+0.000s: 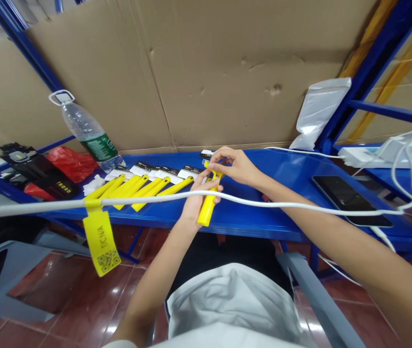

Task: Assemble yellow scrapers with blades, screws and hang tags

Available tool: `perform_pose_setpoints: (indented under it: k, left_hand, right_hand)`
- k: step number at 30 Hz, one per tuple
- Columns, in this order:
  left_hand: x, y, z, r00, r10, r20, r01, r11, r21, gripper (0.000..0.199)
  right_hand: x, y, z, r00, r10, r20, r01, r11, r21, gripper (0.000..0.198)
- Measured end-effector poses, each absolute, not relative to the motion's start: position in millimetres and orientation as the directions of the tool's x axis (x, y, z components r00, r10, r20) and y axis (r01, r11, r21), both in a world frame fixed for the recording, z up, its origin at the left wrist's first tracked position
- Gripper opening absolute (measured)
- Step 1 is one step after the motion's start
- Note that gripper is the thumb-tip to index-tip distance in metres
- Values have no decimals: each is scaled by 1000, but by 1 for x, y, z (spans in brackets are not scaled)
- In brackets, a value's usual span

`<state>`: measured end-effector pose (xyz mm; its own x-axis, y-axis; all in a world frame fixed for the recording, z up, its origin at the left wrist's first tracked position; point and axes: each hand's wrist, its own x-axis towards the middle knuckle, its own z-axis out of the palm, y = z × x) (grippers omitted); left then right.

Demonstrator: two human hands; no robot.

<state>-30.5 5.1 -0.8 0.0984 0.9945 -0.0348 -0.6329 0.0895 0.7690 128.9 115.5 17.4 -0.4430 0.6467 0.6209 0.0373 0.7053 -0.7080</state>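
My left hand [196, 200] is closed round a yellow-handled tool [208, 207], whose flat handle points down towards me. At the tool's upper end, the fingers of my right hand [230, 166] pinch its narrow head, where a small clear piece shows. What exactly lies between those fingertips is partly hidden. A black-and-white card [206, 153] shows just behind them. To the left, several similar yellow handles [151, 193] lie slanted in a row on the blue table [264, 217], with black-and-white printed cards [166, 174] at their far ends.
A white cable [300, 207] with a yellow tag [101, 241] crosses in front of the table. Behind the handles stands a plastic bottle [97, 140], near a red bag [71, 163] and a black case [42, 174]. A phone [351, 200] and power strip [365, 157] are at right.
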Motion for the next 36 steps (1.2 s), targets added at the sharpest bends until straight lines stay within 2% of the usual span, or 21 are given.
perform_pose_setpoints:
  k: [6, 15, 25, 36]
  left_hand:
    - [-30, 5, -2, 102, 995, -19, -633, 80, 770, 62]
    - [-31, 5, -3, 109, 994, 5, -632, 65, 772, 61]
    - [-31, 3, 1, 96, 995, -30, -624, 84, 777, 64]
    - [-31, 4, 1, 98, 995, -20, -625, 77, 777, 61]
  right_hand:
    - [129, 115, 17, -426, 684, 592, 40, 668, -743, 48]
    - [128, 113, 19, -441, 672, 595, 9, 666, -746, 44]
    - [127, 113, 18, -421, 699, 578, -7, 635, -772, 51]
    - [126, 114, 17, -408, 716, 567, 1, 621, -784, 48]
